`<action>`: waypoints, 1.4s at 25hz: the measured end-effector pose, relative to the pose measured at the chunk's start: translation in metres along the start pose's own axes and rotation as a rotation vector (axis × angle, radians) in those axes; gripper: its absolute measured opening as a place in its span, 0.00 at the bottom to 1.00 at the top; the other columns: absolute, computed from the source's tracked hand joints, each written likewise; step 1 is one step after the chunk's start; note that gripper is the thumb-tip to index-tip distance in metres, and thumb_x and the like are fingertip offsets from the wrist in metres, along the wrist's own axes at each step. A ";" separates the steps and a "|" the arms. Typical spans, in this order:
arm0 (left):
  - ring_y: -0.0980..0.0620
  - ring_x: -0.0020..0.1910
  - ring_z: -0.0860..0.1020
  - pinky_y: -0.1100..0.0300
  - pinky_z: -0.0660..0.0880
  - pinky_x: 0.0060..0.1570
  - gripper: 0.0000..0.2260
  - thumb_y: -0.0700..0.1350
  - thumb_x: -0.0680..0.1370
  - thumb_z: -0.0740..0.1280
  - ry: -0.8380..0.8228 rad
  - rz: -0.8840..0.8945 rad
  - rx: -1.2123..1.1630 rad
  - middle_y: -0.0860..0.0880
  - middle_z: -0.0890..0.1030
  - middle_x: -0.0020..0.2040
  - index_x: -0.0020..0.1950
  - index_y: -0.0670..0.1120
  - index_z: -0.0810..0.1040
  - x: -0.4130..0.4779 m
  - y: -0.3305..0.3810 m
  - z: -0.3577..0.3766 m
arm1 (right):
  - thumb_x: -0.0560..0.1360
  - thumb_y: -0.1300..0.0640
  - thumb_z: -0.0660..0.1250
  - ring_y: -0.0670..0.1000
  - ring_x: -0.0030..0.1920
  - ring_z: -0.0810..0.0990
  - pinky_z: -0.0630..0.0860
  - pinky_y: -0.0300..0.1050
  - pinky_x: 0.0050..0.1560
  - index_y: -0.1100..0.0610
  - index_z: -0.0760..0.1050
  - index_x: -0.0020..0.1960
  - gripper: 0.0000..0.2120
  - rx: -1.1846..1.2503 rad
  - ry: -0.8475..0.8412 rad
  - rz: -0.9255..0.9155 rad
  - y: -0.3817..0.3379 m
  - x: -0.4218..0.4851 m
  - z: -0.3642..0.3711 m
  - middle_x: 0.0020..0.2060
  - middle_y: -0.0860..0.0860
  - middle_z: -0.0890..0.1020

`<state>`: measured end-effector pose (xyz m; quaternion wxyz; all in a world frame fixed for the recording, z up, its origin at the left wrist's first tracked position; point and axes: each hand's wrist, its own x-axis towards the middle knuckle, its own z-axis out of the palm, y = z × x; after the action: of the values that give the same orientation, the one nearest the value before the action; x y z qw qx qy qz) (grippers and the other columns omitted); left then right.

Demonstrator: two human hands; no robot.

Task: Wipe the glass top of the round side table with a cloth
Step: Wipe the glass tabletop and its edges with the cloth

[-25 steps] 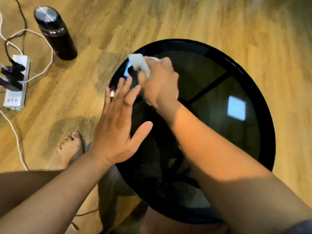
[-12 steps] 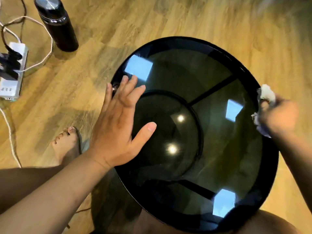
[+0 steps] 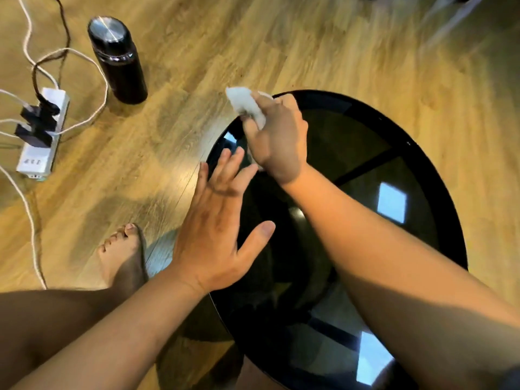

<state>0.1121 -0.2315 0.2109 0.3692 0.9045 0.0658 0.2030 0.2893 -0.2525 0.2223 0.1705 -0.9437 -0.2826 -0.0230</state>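
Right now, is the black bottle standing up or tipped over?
Standing up. The black bottle rests on its base on the wooden floor, its silver cap on top.

No text, label, brand or number can be read anywhere. Faint marks are seen on the end of the power strip [image 3: 36, 147] (too blurred to be made out).

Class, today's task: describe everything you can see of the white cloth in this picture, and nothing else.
The cloth is small, white and crumpled, looking like thin fabric or tissue. It is bunched in the right hand, whose fingers close around it; one loose end sticks out past the fingers toward the wooden floor. It sits at the far left rim of the round table's dark glass top. Whether it presses on the glass there is hidden by the hand. The left hand does not touch it.
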 end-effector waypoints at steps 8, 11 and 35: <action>0.43 0.80 0.53 0.46 0.42 0.78 0.29 0.56 0.79 0.58 -0.045 0.004 0.084 0.40 0.60 0.78 0.75 0.40 0.62 -0.002 0.003 0.000 | 0.73 0.52 0.60 0.60 0.46 0.80 0.71 0.43 0.49 0.51 0.76 0.67 0.23 -0.181 0.029 0.280 0.215 -0.160 -0.114 0.52 0.59 0.78; 0.42 0.79 0.55 0.45 0.45 0.78 0.29 0.56 0.79 0.59 -0.039 0.041 0.075 0.39 0.61 0.78 0.75 0.39 0.62 -0.004 -0.002 0.003 | 0.72 0.51 0.58 0.63 0.43 0.82 0.77 0.50 0.48 0.54 0.77 0.64 0.23 -0.239 0.014 0.478 0.256 -0.151 -0.144 0.46 0.63 0.81; 0.46 0.79 0.58 0.32 0.48 0.74 0.26 0.57 0.79 0.56 -0.299 0.425 0.181 0.44 0.64 0.78 0.74 0.45 0.66 -0.082 0.058 0.004 | 0.72 0.51 0.66 0.50 0.49 0.80 0.79 0.45 0.49 0.51 0.80 0.56 0.14 0.149 -0.253 -0.402 0.052 -0.297 -0.084 0.49 0.50 0.84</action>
<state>0.0371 -0.2980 0.2221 0.2415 0.9473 -0.1631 0.1333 0.0729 -0.4772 0.2434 0.1949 -0.8487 -0.4847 0.0829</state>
